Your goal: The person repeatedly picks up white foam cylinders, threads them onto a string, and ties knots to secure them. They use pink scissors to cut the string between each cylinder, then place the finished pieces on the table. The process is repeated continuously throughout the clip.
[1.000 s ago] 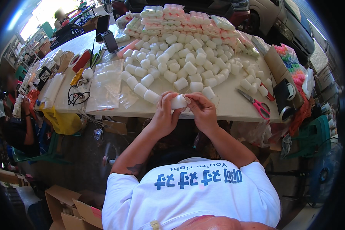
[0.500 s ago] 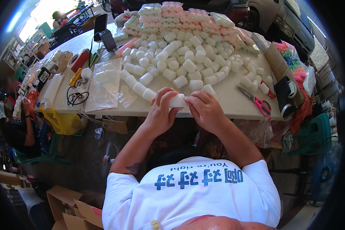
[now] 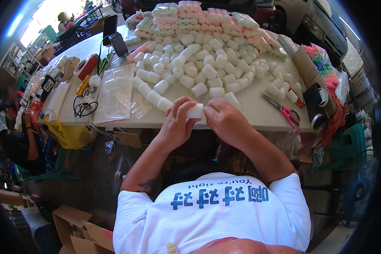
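My left hand (image 3: 180, 121) is closed around a small white cylinder that looks like a spool of thread (image 3: 194, 111), holding it over the table's near edge. My right hand (image 3: 225, 117) is at the right end of this spool, its fingers curled and pinched together. Whatever lies in that pinch is hidden or too small to make out. Just beyond both hands spreads a large heap of similar white spools (image 3: 209, 72), with a curved row of them reaching toward my left hand.
Pink-handled scissors (image 3: 289, 117) lie on the right of the table (image 3: 249, 114). Clear plastic bags (image 3: 114, 95) and a black cable (image 3: 85, 106) lie to the left. Stacked packs (image 3: 188, 17) stand behind the heap; a cardboard box (image 3: 307, 70) stands right. A co-worker (image 3: 25, 144) sits far left.
My right hand has turned and curled in more tightly by the spool's end, and its elbow has swung slightly outward. My left hand keeps the spool in about the same place.
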`<state>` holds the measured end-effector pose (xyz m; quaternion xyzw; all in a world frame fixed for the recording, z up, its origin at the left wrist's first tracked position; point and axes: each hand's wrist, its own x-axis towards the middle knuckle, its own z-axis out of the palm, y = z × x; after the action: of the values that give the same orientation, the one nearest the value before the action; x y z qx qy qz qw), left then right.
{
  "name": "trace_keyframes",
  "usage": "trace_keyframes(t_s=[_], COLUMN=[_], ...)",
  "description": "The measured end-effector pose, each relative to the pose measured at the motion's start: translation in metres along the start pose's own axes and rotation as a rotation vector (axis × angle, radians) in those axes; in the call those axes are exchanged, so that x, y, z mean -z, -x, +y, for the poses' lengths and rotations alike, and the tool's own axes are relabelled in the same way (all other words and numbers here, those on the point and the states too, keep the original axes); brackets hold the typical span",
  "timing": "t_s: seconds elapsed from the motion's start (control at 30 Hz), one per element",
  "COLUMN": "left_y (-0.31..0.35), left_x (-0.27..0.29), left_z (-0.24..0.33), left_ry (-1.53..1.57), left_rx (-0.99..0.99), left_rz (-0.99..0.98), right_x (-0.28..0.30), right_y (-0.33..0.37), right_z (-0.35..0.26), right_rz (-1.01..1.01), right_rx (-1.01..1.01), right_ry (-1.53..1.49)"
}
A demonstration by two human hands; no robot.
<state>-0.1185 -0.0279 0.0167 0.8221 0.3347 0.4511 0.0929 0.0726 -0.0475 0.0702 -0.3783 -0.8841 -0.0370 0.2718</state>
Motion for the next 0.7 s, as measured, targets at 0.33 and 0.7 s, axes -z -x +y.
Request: trace_keyframes(t_s=[0.33,0.7], left_y=[-0.001,0.003], left_x=[0.004,0.011], left_z=[-0.006,-0.012], left_ry=[0.027,0.182], left_rx=[0.048,0.172], left_rz=[-0.03,0.03], right_x=[-0.006,0.058], right_y=[-0.001,0.115], right_z=[0.002,0.121], right_rz=[0.198,0.232], right_rx=[-0.128,-0.803], right_ry=[-0.32,0.168])
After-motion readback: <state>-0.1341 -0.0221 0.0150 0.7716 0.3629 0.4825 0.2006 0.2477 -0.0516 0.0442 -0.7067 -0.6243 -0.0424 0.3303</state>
